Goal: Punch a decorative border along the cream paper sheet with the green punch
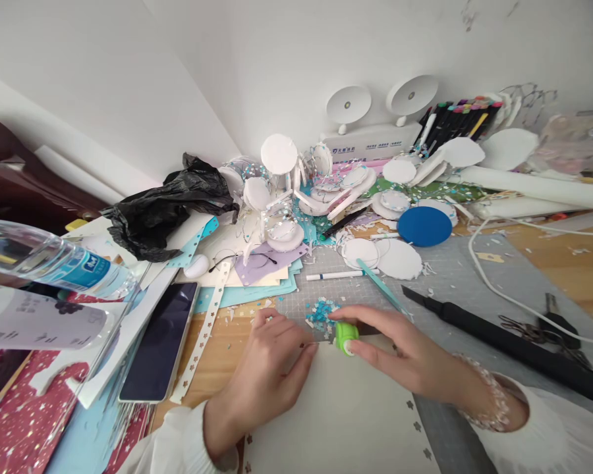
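Observation:
A pale sheet of paper (346, 415) lies in front of me, with flower-shaped holes along its left and right edges. My right hand (395, 345) grips a small green craft punch (346, 337) at the sheet's far edge, thumb on the near side and fingers on the far side. My left hand (271, 368) is closed at the sheet's far left part, fingers curled and thumb along the edge; the pinch itself is partly hidden. Just beyond the punch is a small heap of blue and white paper confetti (321, 314).
A grey cutting mat (454, 270) lies under a black craft knife (504, 342), teal tweezers (383, 286) and a blue disc (425, 226). White discs with wire lights crowd the back. On the left are a phone (161, 342), a punched paper strip (202, 342) and a water bottle (59, 260).

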The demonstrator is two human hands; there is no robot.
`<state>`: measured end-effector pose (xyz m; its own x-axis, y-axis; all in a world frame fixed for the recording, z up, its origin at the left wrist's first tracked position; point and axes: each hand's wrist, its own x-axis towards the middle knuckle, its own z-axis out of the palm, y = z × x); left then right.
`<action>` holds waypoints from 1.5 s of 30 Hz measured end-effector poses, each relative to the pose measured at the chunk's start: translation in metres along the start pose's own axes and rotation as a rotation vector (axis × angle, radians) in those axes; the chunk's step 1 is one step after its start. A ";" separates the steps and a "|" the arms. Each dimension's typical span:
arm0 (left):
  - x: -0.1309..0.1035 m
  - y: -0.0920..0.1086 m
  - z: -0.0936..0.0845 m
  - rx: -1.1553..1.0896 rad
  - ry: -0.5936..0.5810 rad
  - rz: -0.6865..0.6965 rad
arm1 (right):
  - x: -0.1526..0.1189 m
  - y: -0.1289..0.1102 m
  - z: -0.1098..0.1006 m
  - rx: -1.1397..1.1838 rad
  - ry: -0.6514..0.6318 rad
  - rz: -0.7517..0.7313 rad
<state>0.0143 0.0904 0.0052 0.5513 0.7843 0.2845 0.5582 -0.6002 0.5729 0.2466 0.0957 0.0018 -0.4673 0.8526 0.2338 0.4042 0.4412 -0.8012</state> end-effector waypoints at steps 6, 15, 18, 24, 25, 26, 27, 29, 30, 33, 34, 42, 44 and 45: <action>0.000 0.004 -0.003 -0.137 0.025 -0.038 | -0.001 -0.002 -0.003 0.089 -0.053 -0.010; 0.000 0.004 -0.003 -0.138 0.058 -0.002 | -0.001 0.001 0.002 0.066 -0.083 0.026; 0.000 0.004 -0.003 -0.120 0.053 0.000 | 0.000 0.001 0.000 0.009 -0.077 0.009; -0.001 0.004 -0.003 -0.095 0.050 0.005 | 0.002 0.000 -0.002 -0.052 -0.101 -0.017; -0.001 0.004 -0.003 -0.095 0.051 0.007 | 0.002 0.000 -0.002 -0.046 -0.116 -0.006; -0.001 0.003 -0.002 -0.097 0.052 0.010 | 0.001 0.001 -0.002 -0.040 -0.130 0.008; -0.002 0.003 -0.002 -0.100 0.054 0.013 | 0.001 0.001 -0.002 -0.035 -0.144 0.026; -0.002 0.002 -0.001 -0.108 0.050 0.013 | 0.000 0.002 -0.002 -0.027 -0.174 0.080; -0.003 0.002 0.000 -0.111 0.044 0.008 | 0.000 0.001 -0.003 -0.023 -0.195 0.118; -0.003 0.001 0.000 -0.113 0.013 -0.013 | 0.001 -0.001 -0.004 -0.011 -0.250 0.240; -0.003 0.001 0.001 -0.115 0.006 -0.017 | 0.001 -0.001 -0.005 -0.007 -0.259 0.266; -0.005 0.001 0.002 -0.124 0.009 -0.002 | 0.001 0.000 0.001 0.064 -0.270 0.260; -0.004 0.002 0.002 -0.126 0.012 0.005 | 0.002 -0.002 0.001 0.092 -0.271 0.266; -0.004 0.002 0.002 -0.126 0.014 0.010 | 0.003 -0.003 0.002 0.110 -0.270 0.268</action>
<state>0.0144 0.0856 0.0038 0.5472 0.7811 0.3009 0.4699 -0.5842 0.6618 0.2430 0.0963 0.0039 -0.5527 0.8226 -0.1334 0.4600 0.1676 -0.8719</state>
